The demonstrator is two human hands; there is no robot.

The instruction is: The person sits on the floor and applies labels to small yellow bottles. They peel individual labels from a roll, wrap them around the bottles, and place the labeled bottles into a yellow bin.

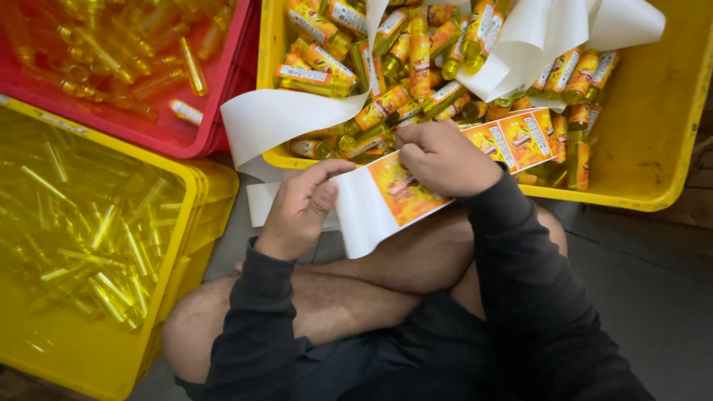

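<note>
— What's nearest to us?

— Crossed bare legs (356, 297) and dark sleeves (520, 297), the person seated on the floor (653, 297).

— And the hands?

— The left hand (301, 208) has its fingers (330, 169) curled loosely round the white end of a strip of labels (416, 178), thumb pressing on the paper. The right hand (445, 157) lies on top of the same strip, fingers folded under and pinched narrow on an orange label; what exactly they nip is hidden by the knuckles.

— Where does the strip run?

— From the left fingers it slants up to the right, under the right hand, and on over the rim of the yellow crate (646, 148) just beyond the fingers. A curl of bare white backing paper (275, 119) hangs over that crate's near left corner, just above the left fingers.

— What's in that crate?

— A heap of small labelled bottles (386, 59) of yellow liquid, with more white backing paper (549, 30) draped over them farther back.

— And off to the side?

— Left of the left fingers, another yellow crate (96, 349) holds plain bottles (89, 223) with no labels. Beyond it, a red crate (171, 134) holds more of them, blurred.
</note>
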